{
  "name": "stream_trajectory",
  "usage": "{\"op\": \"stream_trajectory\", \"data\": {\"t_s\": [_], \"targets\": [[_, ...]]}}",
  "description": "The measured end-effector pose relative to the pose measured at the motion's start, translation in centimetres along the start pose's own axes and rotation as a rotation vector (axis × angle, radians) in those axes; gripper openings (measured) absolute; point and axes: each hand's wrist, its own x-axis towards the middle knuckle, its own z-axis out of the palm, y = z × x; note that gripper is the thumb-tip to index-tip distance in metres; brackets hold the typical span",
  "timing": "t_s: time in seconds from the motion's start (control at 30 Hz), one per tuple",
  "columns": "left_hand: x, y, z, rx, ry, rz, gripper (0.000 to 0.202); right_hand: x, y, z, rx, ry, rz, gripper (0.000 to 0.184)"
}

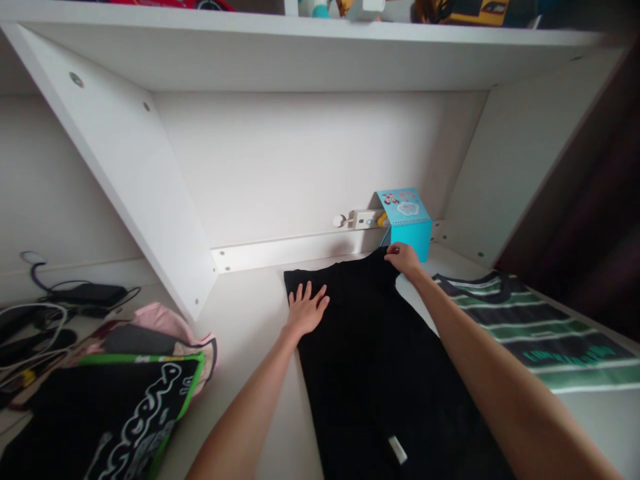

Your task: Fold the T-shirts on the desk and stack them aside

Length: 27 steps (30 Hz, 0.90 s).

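Observation:
A black garment (370, 347) lies spread on the white desk, its far edge close to the back panel. Near its bottom shows a small white tag (398, 450). My left hand (306, 310) rests flat on the garment's far left corner with fingers spread. At the far right corner, my right hand (401, 257) pinches the black cloth between closed fingers and lifts it slightly. Just behind that hand stands a light-blue desk calendar (411, 227).
A folded green-and-black striped shirt (540, 327) lies to the right. On the left are folded clothes, topped by a black piece with green edging (115, 407), near cables and a black adapter (95, 293). A power socket (366, 219) sits at the back, and a shelf (320, 60) overhangs.

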Motion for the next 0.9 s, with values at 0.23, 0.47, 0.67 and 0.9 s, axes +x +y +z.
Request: {"op": "stream_trajectory", "data": {"t_s": [0.23,0.47,0.67,0.9], "targets": [[0.1,0.0,-0.5,-0.173,0.100,-0.085,0.056,-5.9,-10.4,5.6,-0.084,-0.227,-0.306,0.028],[-0.1,-0.6,-1.4,-0.300,0.152,-0.132,0.055,-10.2,-10.2,0.8,-0.101,-0.531,-0.509,0.025],[0.3,-0.4,-1.1,-0.348,0.179,-0.109,0.046,-19.2,-0.4,-9.5,-0.241,-0.633,-0.417,0.024],[1.3,-0.7,-1.5,-0.445,0.186,-0.087,0.044,-30.0,6.0,-9.5,-0.518,-0.294,-0.495,0.038]]}}
